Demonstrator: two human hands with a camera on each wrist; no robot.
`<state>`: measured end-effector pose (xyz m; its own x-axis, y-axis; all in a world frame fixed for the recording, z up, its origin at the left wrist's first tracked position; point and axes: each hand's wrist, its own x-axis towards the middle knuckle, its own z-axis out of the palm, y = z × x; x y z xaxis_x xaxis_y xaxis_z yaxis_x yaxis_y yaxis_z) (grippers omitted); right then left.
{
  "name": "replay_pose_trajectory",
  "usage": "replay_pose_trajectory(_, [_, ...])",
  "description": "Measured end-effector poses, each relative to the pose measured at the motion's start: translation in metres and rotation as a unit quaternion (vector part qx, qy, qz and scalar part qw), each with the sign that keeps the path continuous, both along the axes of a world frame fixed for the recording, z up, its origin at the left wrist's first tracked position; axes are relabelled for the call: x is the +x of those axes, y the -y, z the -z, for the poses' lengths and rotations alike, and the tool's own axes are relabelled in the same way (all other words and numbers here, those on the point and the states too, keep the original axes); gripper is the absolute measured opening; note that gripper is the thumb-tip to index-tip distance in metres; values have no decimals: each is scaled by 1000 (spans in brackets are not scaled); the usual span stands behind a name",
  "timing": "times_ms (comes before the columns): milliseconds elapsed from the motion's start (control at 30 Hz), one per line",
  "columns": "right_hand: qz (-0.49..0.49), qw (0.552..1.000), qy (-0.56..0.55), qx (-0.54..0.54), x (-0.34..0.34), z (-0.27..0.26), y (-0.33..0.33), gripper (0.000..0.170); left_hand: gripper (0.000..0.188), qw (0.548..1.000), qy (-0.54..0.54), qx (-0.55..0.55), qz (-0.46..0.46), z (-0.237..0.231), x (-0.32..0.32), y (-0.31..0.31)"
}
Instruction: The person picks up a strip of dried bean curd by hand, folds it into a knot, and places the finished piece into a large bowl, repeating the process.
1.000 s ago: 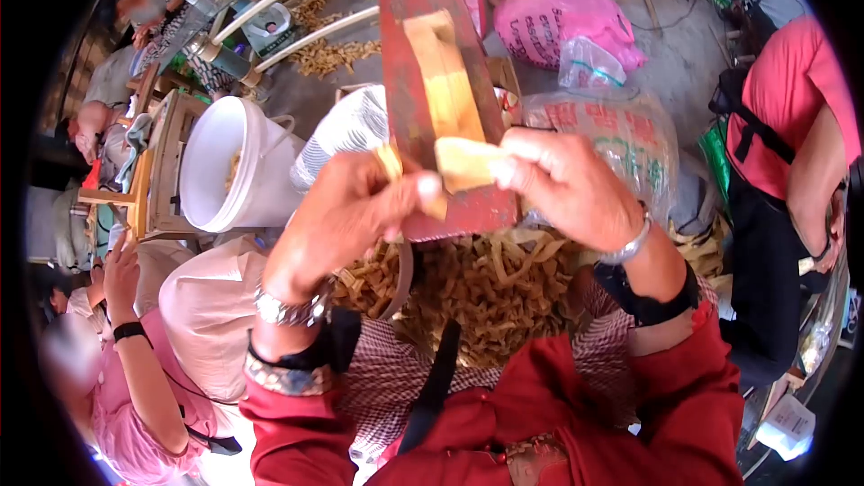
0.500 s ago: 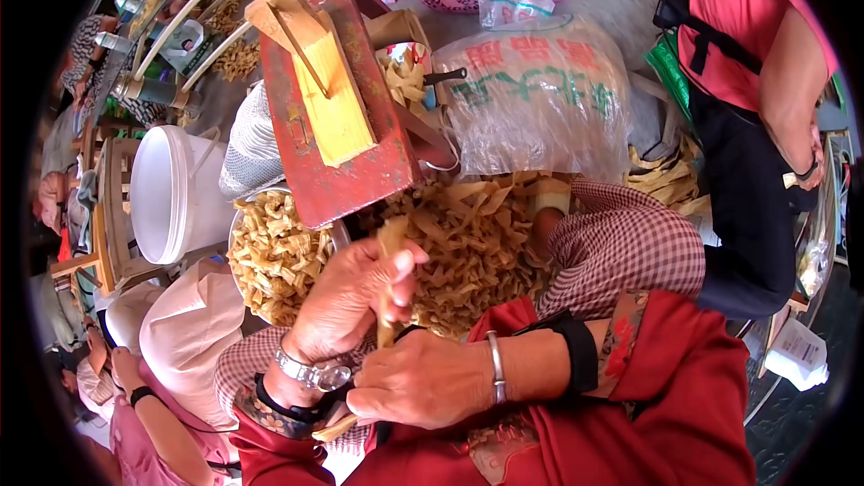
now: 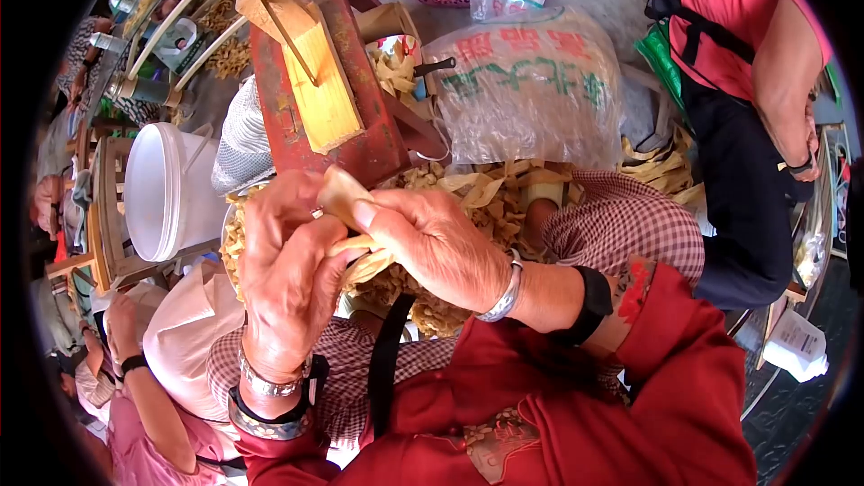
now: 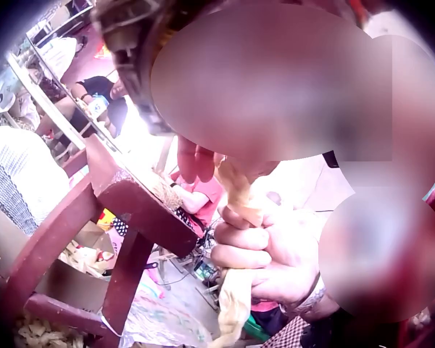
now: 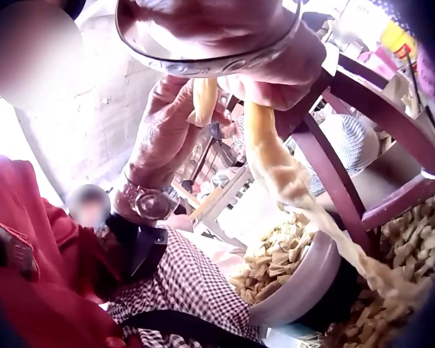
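A person's left hand (image 3: 288,274) pinches and the right hand (image 3: 441,238) is curled round a pale yellow strip (image 3: 345,195), held just off the near edge of the red counter (image 3: 380,148), where a wooden block (image 3: 331,112) lies, with yellowish-brown pieces (image 3: 427,313) heaped below.

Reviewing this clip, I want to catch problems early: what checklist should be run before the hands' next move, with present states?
1. Left hand grips the strip: ok.
2. Right hand grips the strip: ok.
3. Strip unbroken between the hands: cannot tell, fingers hide part.
4. Strip's tail clear of the pile: cannot tell, they overlap in the right wrist view.
5. Block on the bench: ok.
6. Tub has plenty of room: not ok, pieces rise to about its rim.
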<state>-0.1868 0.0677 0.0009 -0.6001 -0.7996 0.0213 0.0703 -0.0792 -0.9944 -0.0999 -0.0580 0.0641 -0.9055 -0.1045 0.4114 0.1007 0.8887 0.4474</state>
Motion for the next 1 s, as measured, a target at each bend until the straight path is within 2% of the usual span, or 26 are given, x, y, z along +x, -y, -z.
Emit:
replay_pose_trajectory(133, [-91, 995, -35, -20, -8, -5, -3, 43, 19, 992, 66, 104, 35, 4, 12, 7])
replay_pose_trajectory(167, [-101, 993, -62, -23, -11, -9, -5, 41, 17, 988, 54, 135, 49, 11, 15, 12])
replay_pose_trajectory(200, [-97, 991, -86, -25, -10, -9, -7, 39, 20, 973, 72, 219, 17, 11, 18, 10])
replay_pose_trajectory(233, [-93, 989, -110, -26, -7, -10, -8, 37, 26, 920, 75, 384, -3, 8, 20, 6])
replay_pose_trajectory(267, [-89, 987, -133, -28, -6, -10, -10, 35, 32, 840, 75, 537, -23, 3, 18, -1])
replay_pose_trajectory(300, [-98, 985, -134, -44, -6, -8, -9, 33, 46, 801, 78, 593, 28, 4, 20, 8])
replay_pose_trajectory(333, [-83, 984, -138, -72, -8, -9, -9, 32, 49, 776, 63, 625, 55, 6, 19, 9])
replay_pose_trajectory(400, [-56, 980, -140, -129, -12, -12, -7, 32, 50, 737, 74, 670, 46, 1, 19, 4])
replay_pose_trajectory(433, [-59, 982, -94, -156, -12, -8, -5, 30, 50, 733, 88, 673, 40, -1, 17, 2])
replay_pose_trajectory(467, [-82, 984, -82, -136, -17, -11, -8, 30, 43, 742, 110, 660, 35, 2, 16, 5])
replay_pose_trajectory(533, [-85, 991, -44, -91, -21, -12, -13, 30, 42, 838, 113, 533, -12, 2, 11, -5])
replay_pose_trajectory(567, [-109, 992, 31, -52, -20, -17, -16, 31, 46, 929, 118, 345, 68, 8, 6, 6])
replay_pose_trajectory(600, [-134, 989, 61, -33, -19, -15, -18, 30, 54, 944, 132, 296, 66, 6, 2, 2])
replay_pose_trajectory(667, [-138, 989, -25, -37, -18, -7, -17, 30, 54, 957, 149, 242, 54, -3, -2, -5])
replay_pose_trajectory(767, [-98, 994, 9, -42, -13, -6, -11, 28, 48, 952, 122, 278, 28, 16, 3, -5])
replay_pose_trajectory(867, [-48, 996, -29, -62, -12, 4, -5, 27, 45, 870, 134, 474, -9, 16, 4, -10])
replay_pose_trajectory(900, [-62, 997, -25, -32, -13, 0, -8, 30, 47, 877, 146, 457, 0, 17, 5, -6])
replay_pose_trajectory(1000, [-55, 992, 28, -107, -10, -10, -6, 32, 51, 817, 133, 561, 15, 20, 7, -4])
